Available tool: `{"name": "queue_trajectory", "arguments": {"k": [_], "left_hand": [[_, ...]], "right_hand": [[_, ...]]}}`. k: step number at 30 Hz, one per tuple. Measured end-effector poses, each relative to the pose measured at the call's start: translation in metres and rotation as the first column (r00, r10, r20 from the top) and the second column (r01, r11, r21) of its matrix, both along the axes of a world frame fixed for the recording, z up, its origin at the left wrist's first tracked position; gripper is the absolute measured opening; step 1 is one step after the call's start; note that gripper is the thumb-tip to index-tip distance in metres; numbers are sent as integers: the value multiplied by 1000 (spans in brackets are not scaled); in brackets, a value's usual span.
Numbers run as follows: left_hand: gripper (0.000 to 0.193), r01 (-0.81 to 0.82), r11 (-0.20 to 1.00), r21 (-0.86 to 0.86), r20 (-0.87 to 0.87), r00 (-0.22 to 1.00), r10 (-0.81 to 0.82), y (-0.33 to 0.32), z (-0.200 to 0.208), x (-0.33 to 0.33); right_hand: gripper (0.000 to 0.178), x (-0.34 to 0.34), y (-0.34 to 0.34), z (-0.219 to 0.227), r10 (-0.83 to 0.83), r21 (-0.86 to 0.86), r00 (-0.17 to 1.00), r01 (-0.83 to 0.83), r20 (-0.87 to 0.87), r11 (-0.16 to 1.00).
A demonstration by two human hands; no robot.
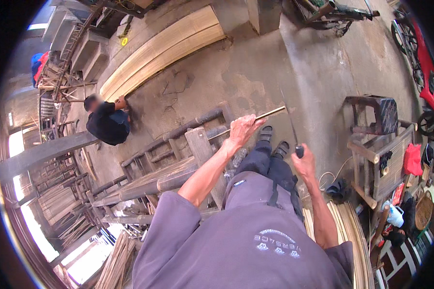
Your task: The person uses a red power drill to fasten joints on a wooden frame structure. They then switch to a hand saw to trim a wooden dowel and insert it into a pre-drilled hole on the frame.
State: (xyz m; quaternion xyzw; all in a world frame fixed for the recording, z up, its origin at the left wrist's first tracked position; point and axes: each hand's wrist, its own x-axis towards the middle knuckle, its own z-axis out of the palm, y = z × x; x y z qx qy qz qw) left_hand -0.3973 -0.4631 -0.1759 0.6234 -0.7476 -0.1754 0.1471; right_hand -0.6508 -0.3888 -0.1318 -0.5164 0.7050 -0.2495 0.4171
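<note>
My left hand (pixel 243 131) is closed around a thin bamboo strip (pixel 271 113), which slants up to the right past my fingers. Its other end runs back toward a wooden post (pixel 199 147) on a bamboo frame. In my right hand (pixel 304 163) is the dark handle of a long, thin-bladed knife (pixel 293 129). The blade points away from me and passes close to the strip's far tip; whether they touch I cannot tell. Below both hands are my sandalled feet (pixel 265 133).
A bamboo bench frame (pixel 164 183) stands at my left. Farther left, another person (pixel 108 120) crouches beside long slatted bamboo panels (pixel 164 50). To the right are a dark stool (pixel 375 114), a bamboo chair (pixel 371 156) and a red motorcycle (pixel 427 72). Bamboo strips (pixel 349 231) lie beside my right arm.
</note>
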Motion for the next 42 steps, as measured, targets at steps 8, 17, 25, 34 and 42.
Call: {"name": "queue_trajectory", "arguments": {"k": [8,17,25,34,42], "left_hand": [[23,11,999,-35,32,999,-10,5,-2,1],[19,-59,998,-20,48,997,60,4,7,-3],[18,-130,991,21,88,988,127,12,-4,-4],[16,-91,996,2,76,993,91,15,-6,-5],[17,-94,996,6,94,991,93,13,-6,-9]], "right_hand": [[13,7,6,-48,-206,-174,977,212,48,962],[24,-34,-17,-35,-469,17,864,474,186,880],[8,-61,-46,10,-515,190,821,480,248,857],[18,-33,-5,-33,-210,70,972,204,102,977],[10,-17,-1,-117,-436,-511,896,338,-83,791]]}}
